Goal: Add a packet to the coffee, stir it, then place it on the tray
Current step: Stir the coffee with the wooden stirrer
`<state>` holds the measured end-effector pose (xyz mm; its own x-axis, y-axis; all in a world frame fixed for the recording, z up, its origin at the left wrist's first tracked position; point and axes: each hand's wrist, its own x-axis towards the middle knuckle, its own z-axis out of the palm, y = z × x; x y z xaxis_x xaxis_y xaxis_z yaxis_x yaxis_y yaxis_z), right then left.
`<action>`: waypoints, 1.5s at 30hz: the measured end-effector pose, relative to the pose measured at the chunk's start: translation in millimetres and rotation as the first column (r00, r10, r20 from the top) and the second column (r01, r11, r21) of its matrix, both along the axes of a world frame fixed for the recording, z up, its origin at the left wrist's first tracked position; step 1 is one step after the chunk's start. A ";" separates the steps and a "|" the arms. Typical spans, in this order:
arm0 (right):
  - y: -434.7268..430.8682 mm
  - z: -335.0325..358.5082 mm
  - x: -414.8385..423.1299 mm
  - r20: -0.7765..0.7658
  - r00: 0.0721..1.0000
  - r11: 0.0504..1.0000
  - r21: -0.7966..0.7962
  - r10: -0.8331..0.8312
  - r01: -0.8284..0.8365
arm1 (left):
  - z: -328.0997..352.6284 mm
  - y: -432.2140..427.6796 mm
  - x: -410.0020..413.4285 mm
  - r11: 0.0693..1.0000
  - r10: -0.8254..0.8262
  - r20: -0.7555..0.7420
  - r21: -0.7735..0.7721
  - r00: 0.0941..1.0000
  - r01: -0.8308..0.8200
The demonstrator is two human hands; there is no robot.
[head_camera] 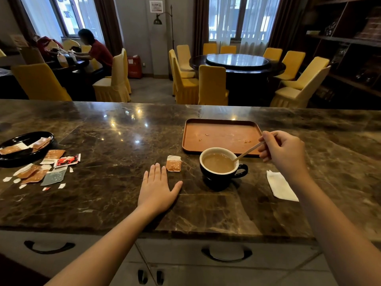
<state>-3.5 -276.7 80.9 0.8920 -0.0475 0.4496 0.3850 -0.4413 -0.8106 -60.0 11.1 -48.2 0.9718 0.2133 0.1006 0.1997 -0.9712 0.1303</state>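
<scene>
A dark cup (220, 178) with a white inside holds milky coffee and stands on the marble counter, handle to the right. My right hand (282, 151) pinches a wooden stir stick (248, 152) whose lower end dips into the coffee. Just behind the cup lies an orange tray (220, 135) with a few crumbs on it. A torn orange packet (173, 163) rests on the counter left of the cup. My left hand (157, 187) lies flat on the counter, fingers spread, right below that packet and holding nothing.
A white napkin (281, 185) lies right of the cup. At far left a black dish (24, 141) holds packets, with several torn packets (44, 170) scattered in front. Yellow chairs, a round table and a seated person are beyond the counter.
</scene>
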 end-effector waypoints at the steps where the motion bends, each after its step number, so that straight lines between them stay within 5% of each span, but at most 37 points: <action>1: -1.2 -3.1 -0.7 -0.009 1.000 1.000 0.014 -0.008 0.008 | -0.3 0.3 0.0 1.000 -0.002 0.001 -0.001 1.000 0.002; 21: -24.3 -22.1 -28.4 -0.063 0.995 0.944 0.319 -0.072 0.089 | 0.4 0.6 0.0 1.000 -0.003 0.002 0.008 1.000 0.003; 34: -32.3 -39.2 -53.5 -0.120 0.986 0.992 0.079 0.111 -0.102 | 6.1 -0.6 -2.2 1.000 -0.012 -0.013 0.000 1.000 0.012; 45: -69.3 -48.7 -67.1 -0.052 0.993 0.972 0.215 0.107 -0.093 | 6.8 -0.4 -2.8 1.000 -0.018 -0.024 -0.004 1.000 0.018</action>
